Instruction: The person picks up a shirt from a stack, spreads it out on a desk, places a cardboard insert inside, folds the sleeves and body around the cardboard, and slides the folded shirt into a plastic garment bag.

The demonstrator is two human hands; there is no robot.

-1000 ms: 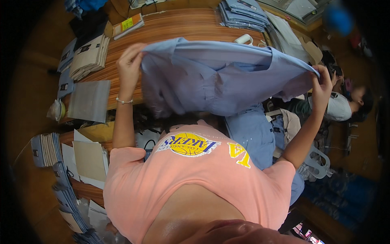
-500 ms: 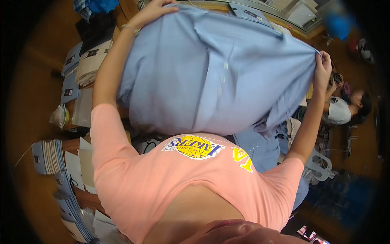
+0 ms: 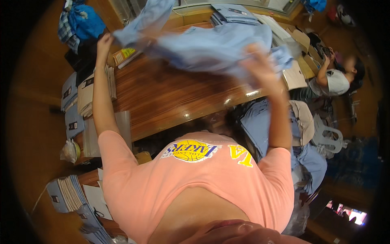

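Note:
A light blue shirt [image 3: 215, 46] is spread in the air over the far part of the wooden table, blurred by motion. At the far left, my left hand [image 3: 104, 44] is closed in a pinch on one end of the cloth. My right hand [image 3: 261, 67] is raised in front of the shirt's right part. Motion smears its fingers, so I cannot tell whether they grip the fabric.
Bare brown wood of the table [image 3: 170, 95] shows below the shirt. Folded beige garments [image 3: 87, 97] and a clear plastic sheet [image 3: 107, 134] lie on the left. Folded blue shirts [image 3: 233, 14] are stacked at the back. On the right sits another person [image 3: 335, 81], near a white plastic chair [image 3: 327, 136].
The shirt, held wide in front of my chest before, has swung away over the table and bunched up. My left hand moved left and nearer; my right hand moved inward.

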